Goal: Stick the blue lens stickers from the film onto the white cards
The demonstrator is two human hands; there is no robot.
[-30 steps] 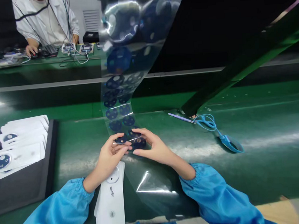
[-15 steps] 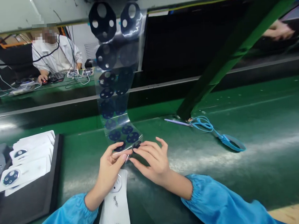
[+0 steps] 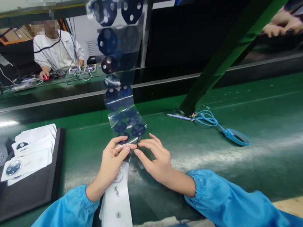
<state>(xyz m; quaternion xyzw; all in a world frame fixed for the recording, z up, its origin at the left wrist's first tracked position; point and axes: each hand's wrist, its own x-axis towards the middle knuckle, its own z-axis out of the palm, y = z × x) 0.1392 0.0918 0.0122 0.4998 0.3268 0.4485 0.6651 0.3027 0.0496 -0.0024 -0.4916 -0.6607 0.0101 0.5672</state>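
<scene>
A long clear film strip (image 3: 138, 109) with two rows of dark octagonal stickers hangs down from above. My left hand (image 3: 112, 160) is closed on its lower end, the film bent over the fingers and the thumb in front. At the strip's lower right corner my right hand (image 3: 156, 159) pinches the film edge with thumb and index finger, its other fingers raised. Whether a sticker is between those fingertips is hidden. Just below my hands lies a stack of white cards (image 3: 118, 204), the top one with an octagonal outline partly covered by my left hand and dark printed marks.
On the left a black tray (image 3: 56, 167) holds several white cards (image 3: 38, 161), some with dark octagonal stickers. Purple tweezers (image 3: 181, 117) and a blue cord with a wrist strap (image 3: 236, 137) lie on the green bench by a slanted green post (image 3: 222, 61). Another person (image 3: 57, 52) sits opposite.
My right thumb and index finger have come closer together at the film edge. The strip's lower end and both hands sit slightly higher in view, and the camera has tilted a little.
</scene>
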